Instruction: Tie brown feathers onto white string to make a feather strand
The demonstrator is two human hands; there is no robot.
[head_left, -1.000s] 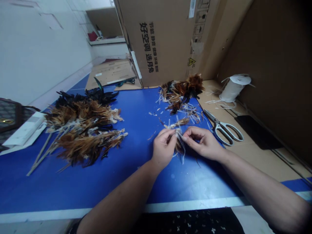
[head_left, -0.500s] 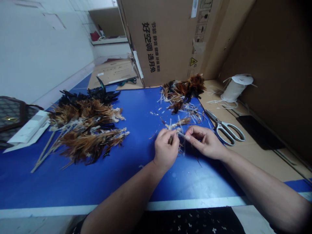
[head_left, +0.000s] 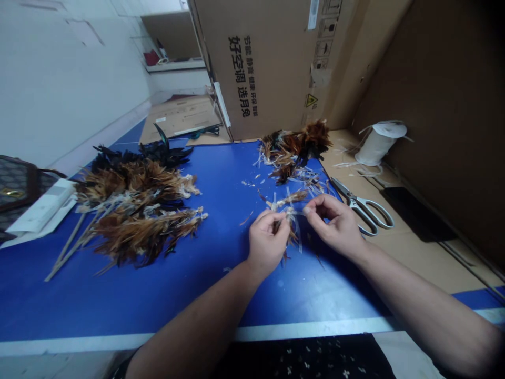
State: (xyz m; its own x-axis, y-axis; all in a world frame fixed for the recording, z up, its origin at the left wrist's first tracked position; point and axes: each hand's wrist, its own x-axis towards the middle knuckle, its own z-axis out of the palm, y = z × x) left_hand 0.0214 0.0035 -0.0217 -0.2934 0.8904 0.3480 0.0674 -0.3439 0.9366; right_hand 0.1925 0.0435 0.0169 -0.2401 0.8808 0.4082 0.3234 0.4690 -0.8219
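My left hand is closed round a small bundle of brown feathers over the blue table. My right hand pinches a pale string that runs from the bundle and is drawn taut to the right. Loose feathers and string scraps lie just beyond my hands. Steel scissors lie to the right of my right hand, apart from it.
Large feather dusters on sticks lie at the left. A smaller feather pile sits at the back. A white string spool stands at the right on cardboard. A big cardboard box stands behind. A patterned bag is at the far left.
My right hand has moved up and to the right, pulling the string away from the bundle. My left hand has stayed in place on the feathers.
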